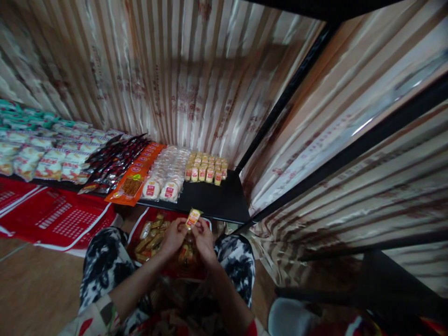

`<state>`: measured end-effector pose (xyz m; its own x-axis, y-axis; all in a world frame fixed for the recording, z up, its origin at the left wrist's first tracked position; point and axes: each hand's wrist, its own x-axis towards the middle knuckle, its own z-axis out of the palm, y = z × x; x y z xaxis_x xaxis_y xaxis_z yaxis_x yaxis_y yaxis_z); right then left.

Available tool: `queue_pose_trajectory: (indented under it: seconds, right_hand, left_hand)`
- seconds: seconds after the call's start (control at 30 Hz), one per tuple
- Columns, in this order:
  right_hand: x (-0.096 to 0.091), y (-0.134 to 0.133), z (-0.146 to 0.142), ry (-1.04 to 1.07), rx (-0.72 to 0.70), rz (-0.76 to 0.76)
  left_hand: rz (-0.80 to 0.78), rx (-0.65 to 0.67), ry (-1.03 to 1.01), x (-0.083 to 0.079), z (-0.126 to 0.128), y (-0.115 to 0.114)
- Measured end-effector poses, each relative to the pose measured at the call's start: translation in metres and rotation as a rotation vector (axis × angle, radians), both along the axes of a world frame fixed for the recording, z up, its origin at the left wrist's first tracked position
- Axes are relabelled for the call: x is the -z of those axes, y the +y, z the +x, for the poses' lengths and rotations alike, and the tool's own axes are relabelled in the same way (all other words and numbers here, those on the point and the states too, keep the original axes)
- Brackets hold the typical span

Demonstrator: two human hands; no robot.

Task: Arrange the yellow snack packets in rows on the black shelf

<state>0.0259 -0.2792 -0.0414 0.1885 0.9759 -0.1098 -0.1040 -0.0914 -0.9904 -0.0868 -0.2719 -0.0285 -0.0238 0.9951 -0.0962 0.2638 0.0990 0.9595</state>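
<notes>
Between the fingers of both my hands is a small yellow snack packet (193,218) with a red and white label. My left hand (176,237) pinches its left side, and my right hand (204,239) grips its lower right side. Below them, between my knees, sits a red basket (139,223) holding gold-wrapped snack packets (153,239). Beyond my hands, similar small yellow packets (206,169) stand in rows on a black shelf (210,201). To their left lie round white crackers in clear wrap (161,184).
Left along the shelf are an orange snack bag (135,179), dark packets (112,165) and many white snack bags (52,161). Red baskets (70,217) stand below on the floor. Black frame bars (290,93) slant on the right before a striped curtain (196,74). A whitish container (290,317) is lower right.
</notes>
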Motion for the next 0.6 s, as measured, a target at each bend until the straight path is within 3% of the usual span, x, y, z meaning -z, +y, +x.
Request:
queue_pose_trajectory:
  seconds: [0.13, 0.27, 0.6]
  right_hand:
    - [-0.009, 0.016, 0.006, -0.047, 0.027, 0.045]
    - [-0.008, 0.041, 0.010, -0.137, 0.055, 0.079]
    - [-0.003, 0.129, 0.009, -0.376, 0.057, 0.171]
  left_hand:
    - [0.119, -0.051, 0.215, -0.008, 0.004, 0.008]
    - [0.225, -0.082, 0.275, -0.015, 0.011, 0.017]
    - [0.203, -0.026, 0.053, -0.018, 0.032, 0.069]
